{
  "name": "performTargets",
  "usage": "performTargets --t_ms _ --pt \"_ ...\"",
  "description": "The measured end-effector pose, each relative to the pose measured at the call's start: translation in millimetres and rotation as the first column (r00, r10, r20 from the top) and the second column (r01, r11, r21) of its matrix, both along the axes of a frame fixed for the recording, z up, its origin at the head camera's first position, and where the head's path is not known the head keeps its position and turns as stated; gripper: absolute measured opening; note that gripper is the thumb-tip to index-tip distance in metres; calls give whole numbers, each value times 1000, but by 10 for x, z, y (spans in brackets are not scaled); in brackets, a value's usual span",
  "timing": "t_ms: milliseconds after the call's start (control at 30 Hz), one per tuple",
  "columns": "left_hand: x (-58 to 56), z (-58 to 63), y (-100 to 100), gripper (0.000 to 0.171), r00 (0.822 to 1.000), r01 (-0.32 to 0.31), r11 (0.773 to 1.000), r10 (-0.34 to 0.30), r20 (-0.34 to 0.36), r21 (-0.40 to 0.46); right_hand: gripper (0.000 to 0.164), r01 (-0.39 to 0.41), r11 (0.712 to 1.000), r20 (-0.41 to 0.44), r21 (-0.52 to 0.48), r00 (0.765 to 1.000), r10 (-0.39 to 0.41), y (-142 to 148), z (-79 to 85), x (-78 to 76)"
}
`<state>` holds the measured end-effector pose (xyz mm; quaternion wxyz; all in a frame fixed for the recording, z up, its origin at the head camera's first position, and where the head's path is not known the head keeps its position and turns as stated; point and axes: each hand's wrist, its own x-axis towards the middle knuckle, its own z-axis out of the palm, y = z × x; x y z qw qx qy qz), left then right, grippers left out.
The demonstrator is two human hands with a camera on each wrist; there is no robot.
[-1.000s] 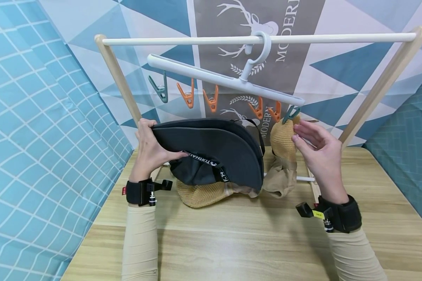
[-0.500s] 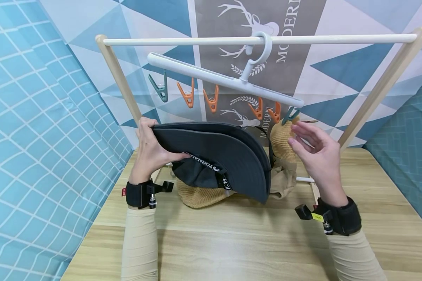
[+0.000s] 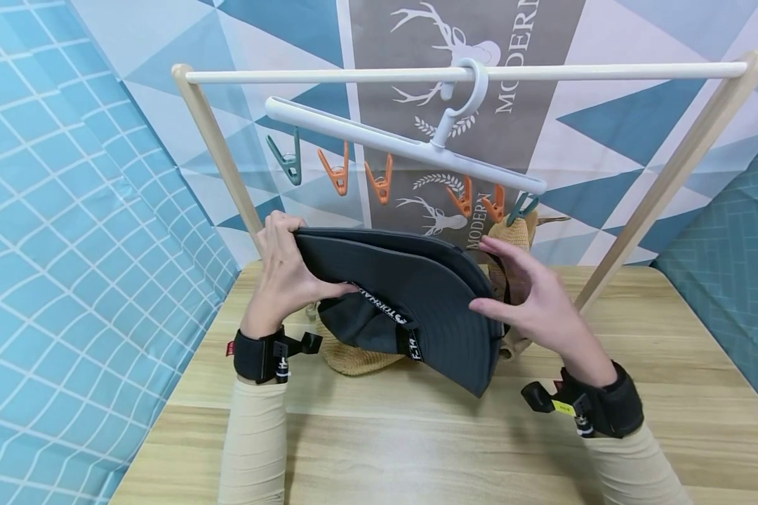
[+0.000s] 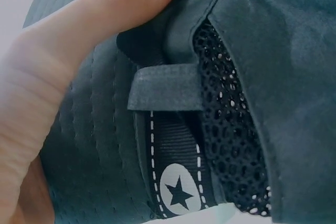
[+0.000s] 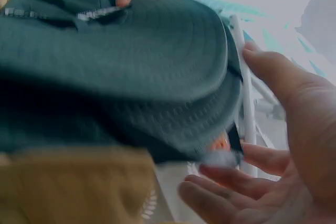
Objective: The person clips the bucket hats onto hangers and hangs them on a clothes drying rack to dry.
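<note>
My left hand (image 3: pixel 284 280) grips the left end of a dark wide-brimmed hat (image 3: pixel 442 308), thumb on its lettered band and fingers behind the brim. The brim is folded in two layers. In the left wrist view, the thumb presses the band beside mesh and a star patch (image 4: pixel 180 189). My right hand (image 3: pixel 533 301) is at the brim's right end, with thumb and fingers spread apart around it. Behind, a tan woven hat (image 3: pixel 510 233) hangs from a green clip (image 3: pixel 521 207). More tan weave (image 3: pixel 354 358) shows below the dark hat, which covers much of it.
A pale hanger (image 3: pixel 379 140) hangs tilted, right end lower, from the white rod (image 3: pixel 328 75) of a wooden-legged rack. Several orange clips (image 3: pixel 380 179) and another green clip (image 3: pixel 287 160) hang along it. The rack stands on a wooden table (image 3: pixel 404 449) before a patterned backdrop.
My right hand has left the clipped tan hat and moved left and down to the dark brim. My left hand has shifted slightly right, and the dark hat's right end has dropped lower.
</note>
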<state>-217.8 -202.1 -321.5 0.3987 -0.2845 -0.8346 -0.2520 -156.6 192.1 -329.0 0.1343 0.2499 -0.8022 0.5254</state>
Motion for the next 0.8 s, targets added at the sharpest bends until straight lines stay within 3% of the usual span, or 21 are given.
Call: performTargets --t_ms 200,267,400,467,633,800 --pt "45 23 98 116 1000 14 1000 -14 0 -16 86 -20 998 2 63 1000 20 -116 -66 -4" --pt "58 27 131 115 1000 23 999 -23 -10 -24 74 -20 997 -36 79 999 22 -156 -92 -8" --pt "74 32 177 114 999 36 999 -36 -17 -24 32 -32 996 -109 89 993 41 -221 -136 -21" --pt "77 32 187 113 999 35 999 -35 -18 -19 21 -45 996 -120 74 991 53 -241 -148 -25" --pt "79 29 197 113 999 33 999 -33 -26 -11 16 -13 998 -138 63 990 21 -255 -163 -31" --pt "79 26 210 117 996 28 999 -29 -86 -15 14 28 998 -124 54 992 -21 -236 -177 -49"
